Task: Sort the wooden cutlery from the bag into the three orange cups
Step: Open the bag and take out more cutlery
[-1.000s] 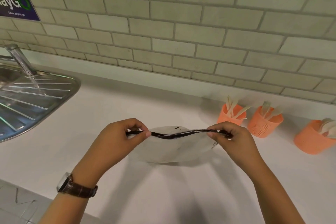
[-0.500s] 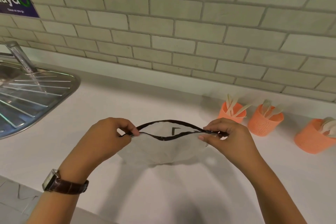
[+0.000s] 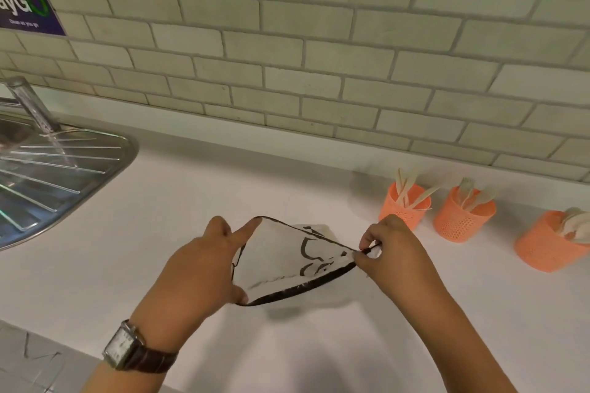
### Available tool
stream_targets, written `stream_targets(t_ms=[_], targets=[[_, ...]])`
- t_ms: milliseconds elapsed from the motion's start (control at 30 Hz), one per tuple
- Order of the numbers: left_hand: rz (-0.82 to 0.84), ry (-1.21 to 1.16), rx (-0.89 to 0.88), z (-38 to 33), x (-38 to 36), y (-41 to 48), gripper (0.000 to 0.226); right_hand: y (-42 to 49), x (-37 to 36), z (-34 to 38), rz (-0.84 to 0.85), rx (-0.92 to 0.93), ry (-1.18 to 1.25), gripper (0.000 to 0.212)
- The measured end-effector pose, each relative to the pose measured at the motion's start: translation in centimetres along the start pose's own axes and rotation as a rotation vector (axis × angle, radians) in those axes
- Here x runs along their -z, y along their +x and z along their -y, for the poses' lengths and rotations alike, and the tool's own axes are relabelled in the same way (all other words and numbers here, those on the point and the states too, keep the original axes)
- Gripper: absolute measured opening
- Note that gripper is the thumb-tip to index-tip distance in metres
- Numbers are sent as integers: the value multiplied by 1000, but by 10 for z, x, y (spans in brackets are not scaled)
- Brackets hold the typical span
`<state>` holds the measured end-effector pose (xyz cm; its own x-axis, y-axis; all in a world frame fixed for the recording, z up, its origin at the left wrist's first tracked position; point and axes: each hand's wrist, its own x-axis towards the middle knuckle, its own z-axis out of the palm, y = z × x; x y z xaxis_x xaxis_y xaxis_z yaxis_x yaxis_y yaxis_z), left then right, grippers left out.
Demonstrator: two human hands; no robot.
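A white bag [image 3: 281, 260] with a black rim and black print hangs above the white counter, its mouth spread wide. My left hand [image 3: 198, 268] holds the left side of the rim, index finger and thumb stretched apart inside the opening. My right hand [image 3: 392, 255] pinches the right end of the rim. No cutlery shows inside the bag. Three orange mesh cups stand at the right by the wall: the left cup [image 3: 404, 212], the middle cup [image 3: 459, 220] and the right cup [image 3: 549, 246], each with wooden cutlery sticking out.
A steel sink drainer [image 3: 57, 175] with a tap [image 3: 30, 102] lies at the left. The white counter [image 3: 223, 188] runs under a tiled wall. A dark blue sticker [image 3: 22, 6] is on the wall at upper left. The counter's front edge is near my left wrist.
The bag's mouth went from pulled flat to spread wide. My left fingers have moved apart inside the rim, and the bag has tilted so its printed inside shows.
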<state>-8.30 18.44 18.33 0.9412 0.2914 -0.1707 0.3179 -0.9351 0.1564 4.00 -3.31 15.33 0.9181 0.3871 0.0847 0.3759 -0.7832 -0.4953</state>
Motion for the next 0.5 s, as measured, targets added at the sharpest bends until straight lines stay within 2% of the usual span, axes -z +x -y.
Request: stream_targets(t_ms=[100,167,233,300,367,433,467,500], targets=[[-55,-202,-7,0,-18,-1,103,-2,-1,-3,-38,-7,-121,11],[-56,-396,9,1,-28,0,98,-3,-4,-4,20,-60,6,12],[-83,-794,48,3,-35,2,86,-3,-8,-6,120,-192,442,12],[-98,-1371,114,6,-42,6,66,-3,-9,-6,236,-382,973,12],[19,-1910,194,11,-49,12,53,-3,-11,-11,321,-544,1406,2],[177,-2371,265,20,-58,19,67,-2,-16,-15,365,-662,1734,36],[202,-2539,313,24,-63,23,74,-1,-19,-17,369,-708,1831,48],[207,-2643,341,25,-67,25,74,-1,-20,-17,396,-747,1884,48]])
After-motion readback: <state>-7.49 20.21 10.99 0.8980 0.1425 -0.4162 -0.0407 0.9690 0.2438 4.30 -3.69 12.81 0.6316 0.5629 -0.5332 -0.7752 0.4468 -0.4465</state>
